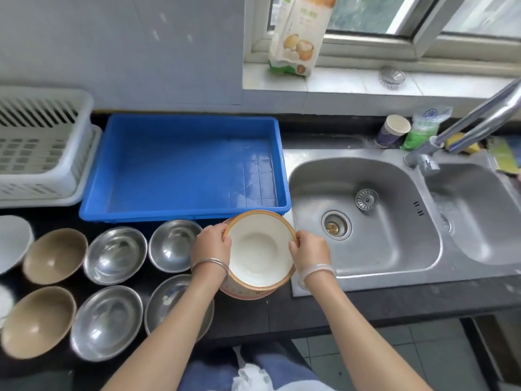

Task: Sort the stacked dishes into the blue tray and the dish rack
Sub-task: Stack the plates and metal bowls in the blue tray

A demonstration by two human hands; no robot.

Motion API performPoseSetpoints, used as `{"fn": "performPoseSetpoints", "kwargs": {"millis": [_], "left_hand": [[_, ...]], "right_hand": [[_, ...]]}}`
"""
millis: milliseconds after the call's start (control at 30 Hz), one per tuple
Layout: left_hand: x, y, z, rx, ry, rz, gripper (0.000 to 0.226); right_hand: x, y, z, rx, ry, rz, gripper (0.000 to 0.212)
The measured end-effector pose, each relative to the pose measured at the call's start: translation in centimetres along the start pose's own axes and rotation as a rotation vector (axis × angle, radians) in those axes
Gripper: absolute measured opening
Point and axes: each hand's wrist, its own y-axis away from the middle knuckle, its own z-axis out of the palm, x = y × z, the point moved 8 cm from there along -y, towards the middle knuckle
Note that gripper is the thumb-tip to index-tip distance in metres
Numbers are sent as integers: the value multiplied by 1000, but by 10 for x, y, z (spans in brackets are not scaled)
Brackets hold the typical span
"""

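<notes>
Dark counter [310, 309] runs beneath our arms, with a tiled wall and a window sill behind it. Our left hand [211, 244] and right hand [310, 249] grip the white dish [260, 249], a deep plate with a brown rim. Each hand has its fingers curled over the rim, on opposite sides. A silver bangle [210, 265] sits on our left wrist and a clear bangle [315, 270] on our right.

The white dish is directly over the stack [245, 294], whose pinkish edge shows below it at the near side. We cannot tell whether the dish touches the stack or is lifted off it.

Just behind the dish lies the blue tray [183, 119], and to the tray's left, touching it, stands the white dish rack [42, 142]. Left of our hands, four steel bowls [115, 255] sit in two rows. Two brown bowls [55, 255] lie beyond them, and a pale dish [11, 241] is at the frame's edge.

To our right is the steel sink [380, 263], with a strainer [366, 199] lying in the near basin and the tap [479, 119] angled above it. A paper cup [392, 131] and a yellow sponge [462, 142] stand behind the sink. A printed bag [301, 35] stands on the sill.
</notes>
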Motion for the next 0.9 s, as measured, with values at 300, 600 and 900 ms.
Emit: {"fn": "performPoseSetpoints", "kwargs": {"millis": [300, 600, 900], "left_hand": [[65, -7, 2, -77, 51, 100, 18], [104, 27, 80, -269, 39, 162, 18], [99, 47, 121, -308, -22, 151, 14]], "right_hand": [[39, 9, -66, 133, -118, 64, 16], [127, 29, -74, 127, -147, 257, 19], [171, 36, -48, 89, -173, 348, 16]]}}
